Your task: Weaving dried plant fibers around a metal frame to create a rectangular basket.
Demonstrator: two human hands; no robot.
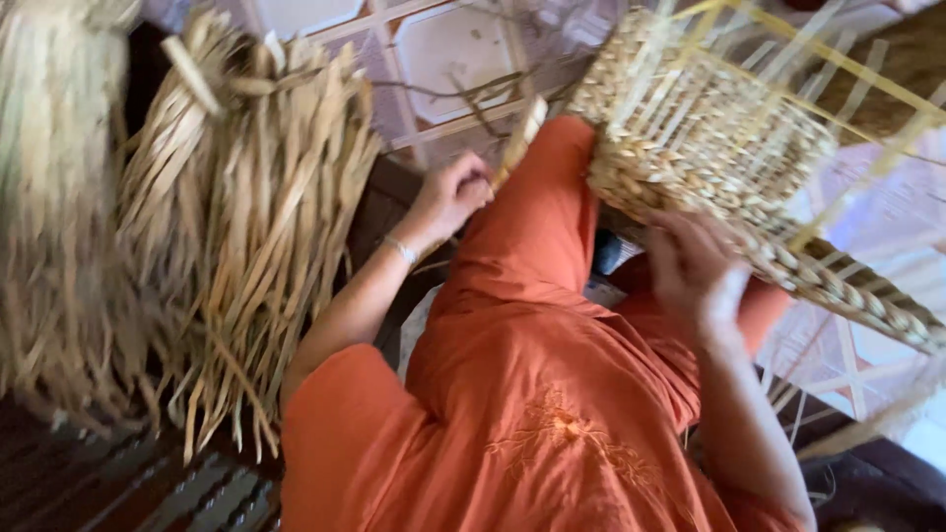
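A half-woven straw basket (709, 138) rests tilted on my orange-clad knee, its loose upright strips sticking out to the upper right. My right hand (695, 271) presses against the basket's braided lower rim (838, 286). My left hand (453, 192) is closed around a flat pale straw strip (520, 138) that runs up toward the basket's left edge. A thin bracelet sits on my left wrist.
Large bundles of dried straw leaves (236, 217) hang at the left, more of them (49, 197) at the far left. Patterned floor tiles (453, 49) lie beyond my knee. A dark slatted surface (118, 483) is at the lower left.
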